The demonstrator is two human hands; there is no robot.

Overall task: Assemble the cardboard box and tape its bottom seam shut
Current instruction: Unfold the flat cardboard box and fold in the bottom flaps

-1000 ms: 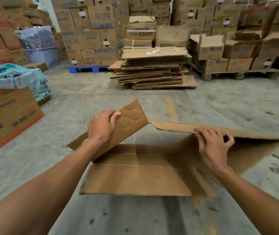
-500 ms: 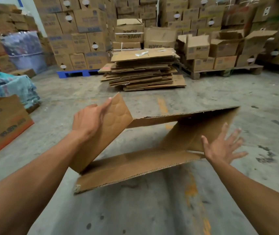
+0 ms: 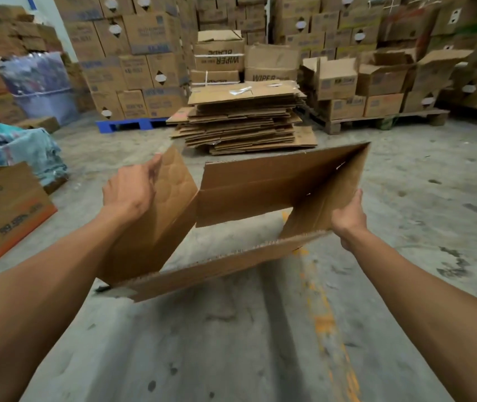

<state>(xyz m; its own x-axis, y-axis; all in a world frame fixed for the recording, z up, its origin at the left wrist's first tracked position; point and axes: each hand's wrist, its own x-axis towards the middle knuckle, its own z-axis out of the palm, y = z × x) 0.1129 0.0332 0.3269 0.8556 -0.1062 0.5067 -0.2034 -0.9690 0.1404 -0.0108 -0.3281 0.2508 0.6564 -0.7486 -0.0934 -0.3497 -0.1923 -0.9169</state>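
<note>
Two hands carry the cardboard box [image 3: 260, 187] above the floor, half-opened, its long axis running left to right, open mouth tilted toward me. I'd square it before folding flaps. My left hand [image 3: 131, 190] grasps the left flap; my right hand [image 3: 348, 217] grips the right corner.

Two bare forearms enter the view, one from about 8 o'clock and one from about 4 o'clock, and no sleeve edge shows on either up to the frame border. The left hand [image 3: 132, 192] and the right hand [image 3: 348, 217] are bare too, with no glove showing. Each wrist in view is plain, without a strap or band.
</note>
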